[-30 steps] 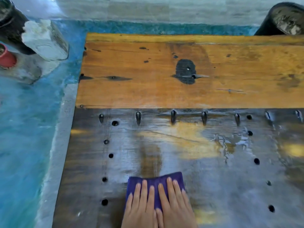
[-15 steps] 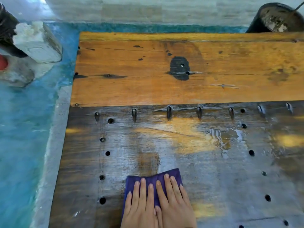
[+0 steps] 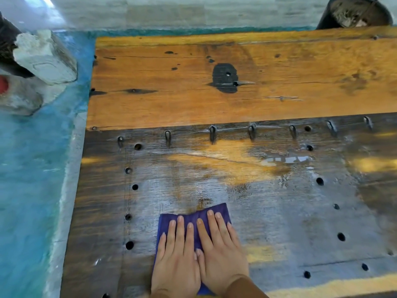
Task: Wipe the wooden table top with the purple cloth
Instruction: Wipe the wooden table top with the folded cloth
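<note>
While both the left hand [image 3: 176,261] and right hand [image 3: 221,257] press the purple cloth [image 3: 193,218] flat with straight, close-set fingers at lower centre of the wooden table top [image 3: 214,100], the puddle [image 3: 285,160] right of centre could smear, and the holes [image 3: 129,245] may snag cloth.

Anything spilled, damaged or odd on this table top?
Yes. A small puddle of water stands on the dark wet half of the wooden table top, ahead and right of the purple cloth. Both hands press the cloth flat, far from it.
</note>
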Motion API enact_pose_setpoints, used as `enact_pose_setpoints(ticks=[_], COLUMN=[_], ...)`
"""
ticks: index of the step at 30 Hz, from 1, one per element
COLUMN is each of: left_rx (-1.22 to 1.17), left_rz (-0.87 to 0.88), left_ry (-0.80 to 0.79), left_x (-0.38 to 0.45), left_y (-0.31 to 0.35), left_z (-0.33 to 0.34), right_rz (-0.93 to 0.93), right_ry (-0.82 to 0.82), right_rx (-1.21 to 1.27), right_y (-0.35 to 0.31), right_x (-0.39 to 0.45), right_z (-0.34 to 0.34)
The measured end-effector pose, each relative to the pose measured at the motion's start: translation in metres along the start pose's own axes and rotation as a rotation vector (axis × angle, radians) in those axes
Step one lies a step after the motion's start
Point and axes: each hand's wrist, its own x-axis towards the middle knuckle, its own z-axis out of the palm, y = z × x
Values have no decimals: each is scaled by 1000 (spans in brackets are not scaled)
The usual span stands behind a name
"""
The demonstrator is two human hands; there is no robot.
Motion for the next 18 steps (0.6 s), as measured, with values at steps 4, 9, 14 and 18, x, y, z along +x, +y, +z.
enact_pose_setpoints(ticks=[4, 9, 14, 18], left_rx=[8, 86, 27, 33], left_rz=[-23, -101, -183, -116], left_ry=[-70, -147, -161, -220], left_x=[-3, -10, -22, -25], left_y=[0, 15, 75, 107], left_z=[0, -6, 2, 2], right_rz=[-14, -49, -107, -28], right_ry=[23, -1, -22, -32], right_rx=[23, 52, -7, -19], right_y=[0, 4, 56, 85], right_x=[-1, -8, -36, -62], right_z=[-3, -12, -17, -22])
